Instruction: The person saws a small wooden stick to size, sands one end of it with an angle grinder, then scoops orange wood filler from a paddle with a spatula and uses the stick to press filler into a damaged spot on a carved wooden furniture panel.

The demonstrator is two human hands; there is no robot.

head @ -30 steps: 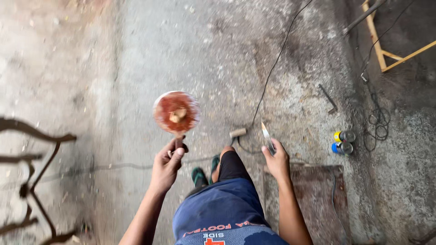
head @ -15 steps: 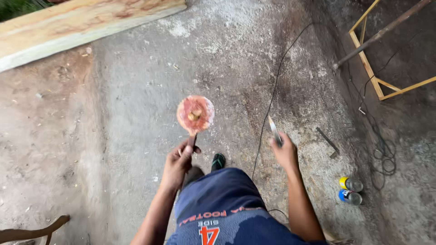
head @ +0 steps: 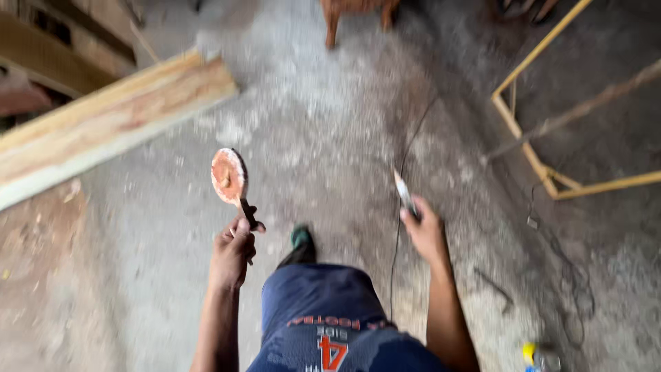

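While the person stands on a rough grey concrete floor [head: 330, 138], each hand carries a tool.

Largest nearby is a long pale wooden plank [head: 110, 124] lying at upper left, then a yellow metal frame [head: 544, 165] at right, with a thin black cable [head: 403, 165] trailing between. Left hand [head: 231, 255] is closed around the dark handle of a round reddish-orange disc tool [head: 228, 176], held upright. Right hand [head: 423, 231] clasps a small pale-bladed knife [head: 403, 193], blade pointing forward.

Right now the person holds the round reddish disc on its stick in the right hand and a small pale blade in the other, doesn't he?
Not quite: the head view shows the disc in the left hand; the right hand holds the blade.
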